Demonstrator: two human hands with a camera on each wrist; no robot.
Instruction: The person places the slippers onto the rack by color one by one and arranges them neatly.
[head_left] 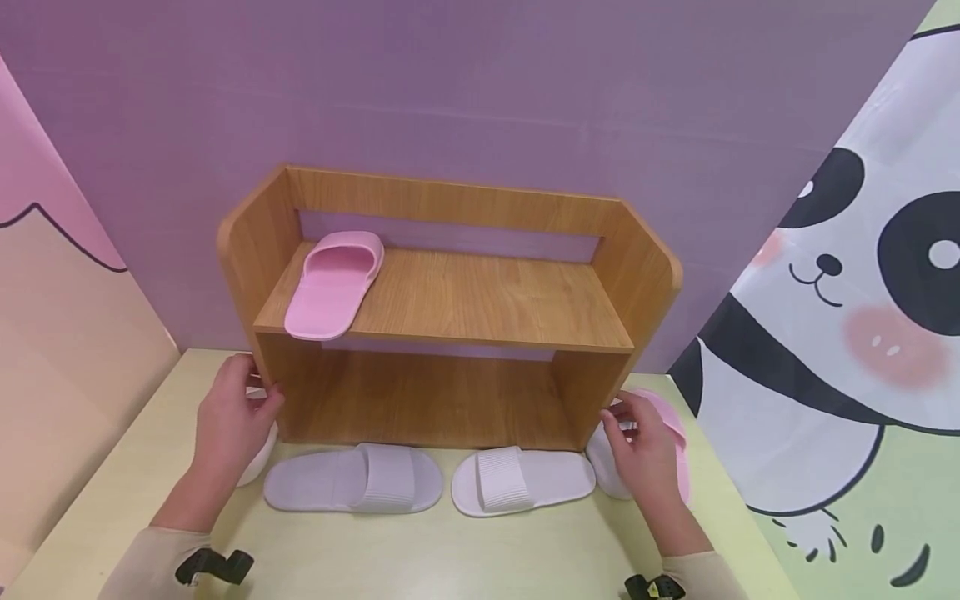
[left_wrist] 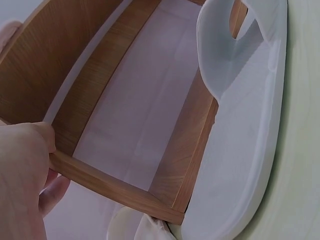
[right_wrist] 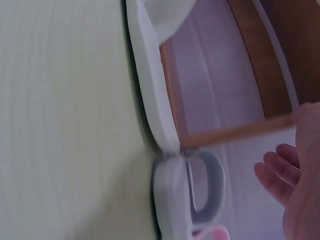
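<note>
A two-tier wooden shelf point(head_left: 480, 287) stands on the table, with one pink slipper point(head_left: 330, 292) on the left of its upper board. My left hand point(head_left: 234, 417) grips the left side panel point(left_wrist: 115, 187) near its lower front edge, fingers wrapped to the outside. At the opposite panel, my right hand point(head_left: 648, 442) pinches the front edge low down; several of its fingers point(right_wrist: 280, 175) hang curled outside the panel. Before the shelf lie a pale grey slipper point(head_left: 315, 482) and a white slipper point(head_left: 558, 477), toe ends facing each other.
A white slipper point(head_left: 258, 460) lies partly hidden behind the left hand. Beside the right hand are another pale slipper point(head_left: 606, 467) and a pink slipper point(head_left: 667, 417). A purple wall point(head_left: 465, 92) rises close behind the shelf, and a panda-printed panel point(head_left: 847, 275) borders the table's right.
</note>
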